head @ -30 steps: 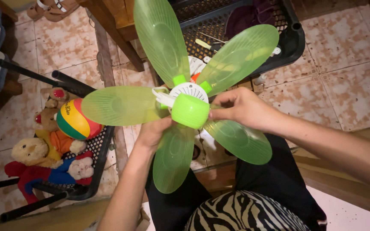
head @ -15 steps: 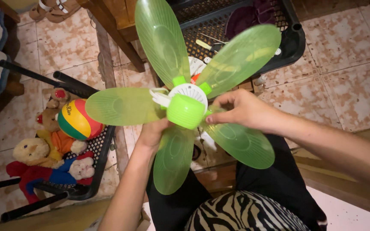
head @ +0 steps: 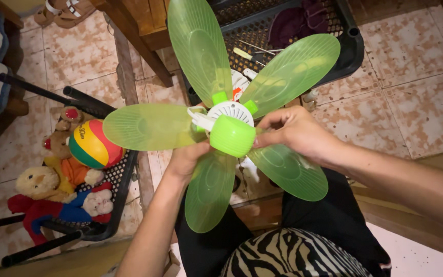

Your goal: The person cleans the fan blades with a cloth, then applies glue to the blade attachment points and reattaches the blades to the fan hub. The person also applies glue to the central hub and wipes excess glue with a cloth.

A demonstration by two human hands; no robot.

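I hold a green plastic fan blade assembly with several translucent blades around a white hub over my lap. A bright green round cap sits at its centre. My left hand grips the assembly from below, behind the lower blades, its fingers mostly hidden. My right hand pinches at the hub just right of the cap, its fingertips touching the cap's side.
A black mesh crate with tools and dark cloth lies ahead on the tiled floor. At left, another black crate holds stuffed toys and a striped ball. A wooden leg slants behind the blades.
The fan assembly has shifted slightly, with the green cap moving a little right and down. Both hands stay on the hub.
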